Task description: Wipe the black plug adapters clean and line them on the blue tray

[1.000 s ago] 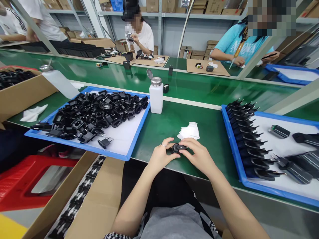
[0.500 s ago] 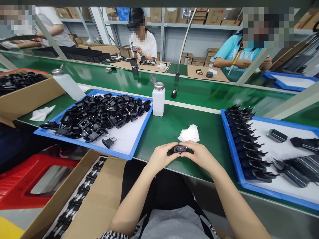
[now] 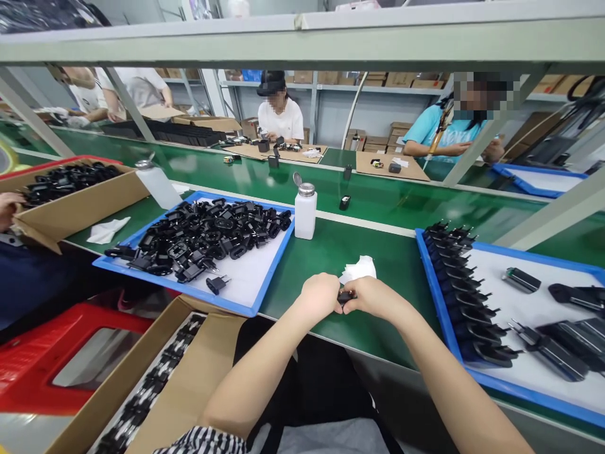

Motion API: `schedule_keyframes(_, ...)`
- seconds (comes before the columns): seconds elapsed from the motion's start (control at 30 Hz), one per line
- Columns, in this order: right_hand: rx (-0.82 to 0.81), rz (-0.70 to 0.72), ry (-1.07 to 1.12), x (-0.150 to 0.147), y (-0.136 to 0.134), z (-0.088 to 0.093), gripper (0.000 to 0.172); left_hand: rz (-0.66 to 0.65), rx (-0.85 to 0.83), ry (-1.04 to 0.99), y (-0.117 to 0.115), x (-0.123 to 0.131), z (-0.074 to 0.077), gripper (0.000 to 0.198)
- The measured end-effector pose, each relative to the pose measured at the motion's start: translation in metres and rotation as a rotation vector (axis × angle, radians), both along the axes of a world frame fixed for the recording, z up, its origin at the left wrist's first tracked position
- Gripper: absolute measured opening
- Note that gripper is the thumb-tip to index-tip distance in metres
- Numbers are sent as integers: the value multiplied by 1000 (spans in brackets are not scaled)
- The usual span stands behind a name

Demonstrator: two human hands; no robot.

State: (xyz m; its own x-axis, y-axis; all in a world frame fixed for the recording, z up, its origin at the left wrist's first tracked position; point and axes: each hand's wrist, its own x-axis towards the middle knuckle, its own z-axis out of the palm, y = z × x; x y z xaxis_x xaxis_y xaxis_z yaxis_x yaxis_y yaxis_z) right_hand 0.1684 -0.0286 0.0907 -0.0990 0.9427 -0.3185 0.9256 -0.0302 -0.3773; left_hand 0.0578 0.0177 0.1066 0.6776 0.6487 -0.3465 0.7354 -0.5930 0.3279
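My left hand and my right hand meet over the front of the green bench. Between their fingertips is a small black plug piece, mostly covered by the fingers. Both hands are closed on it. Just behind them lies a crumpled white wipe. To the left, a blue-rimmed tray carries a heap of black plug pieces with metal pins. On the right, another blue-rimmed tray has a row of black adapters standing with pins pointing right, and several loose black parts.
A white dispenser bottle stands beside the left tray; a second one leans behind it. An open carton of parts sits below the bench edge, next to a red stool. A shelf beam crosses above. Co-workers sit opposite.
My view has tilted up, bringing the shelf beam in. My hands have closed further around the plug piece, hiding more of it. A neighbour's hand now shows at the left carton.
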Motion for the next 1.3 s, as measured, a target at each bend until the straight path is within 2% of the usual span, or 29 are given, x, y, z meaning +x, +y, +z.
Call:
schedule_keyframes(0.1, -102, 36, 72, 10, 3, 4, 22, 20, 20, -41, -6, -7, -5, 22)
schedule_keyframes(0.17, -160, 34, 163, 27, 11, 11, 35, 41, 36, -69, -11, -14, -14, 26)
schedule_keyframes(0.23, -93, -110, 199, 48, 29, 19, 46, 55, 28, -144, -14, -20, -28, 43)
schedule_keyframes(0.3, 73, -327, 160, 69, 58, 25, 47, 69, -39, -365, -13, -23, -45, 65)
schedule_keyframes(0.37, 195, -495, 69, 87, 95, 25, 43, 103, -151, -635, -11, -23, -59, 59)
schedule_keyframes(0.43, 246, -600, -9, 100, 133, 17, 47, 138, -253, -790, -9, -21, -67, 37)
schedule_keyframes(0.5, 259, -691, -73, 111, 166, 5, 55, 148, -320, -812, -8, -20, -70, 26)
schedule_keyframes(0.57, 251, -735, -125, 121, 190, -6, 60, 120, -366, -791, -7, -19, -70, 29)
schedule_keyframes(0.7, 232, -651, -220, 140, 213, -19, 53, 75, -423, -739, -6, -14, -72, 31)
schedule_keyframes(0.83, 155, -530, -330, 152, 214, -14, 45, 99, -390, -691, -5, -7, -77, 27)
schedule_keyframes(1.0, -10, -386, -404, 138, 200, 10, 30, 126, -376, -677, -7, -6, -74, 26)
schedule_keyframes(1.07, -61, -295, -390, 120, 189, 21, 26, 144, -349, -685, -10, -8, -73, 25)
schedule_keyframes(1.13, -65, -195, -363, 94, 171, 28, 28, 150, -321, -707, -12, -11, -73, 24)
schedule_keyframes(1.2, 23, -79, -320, 64, 146, 28, 39, 144, -293, -741, -14, -13, -73, 27)
schedule_keyframes(1.3, 237, 92, -239, 19, 102, 19, 58, 131, -270, -777, -17, -19, -73, 47)
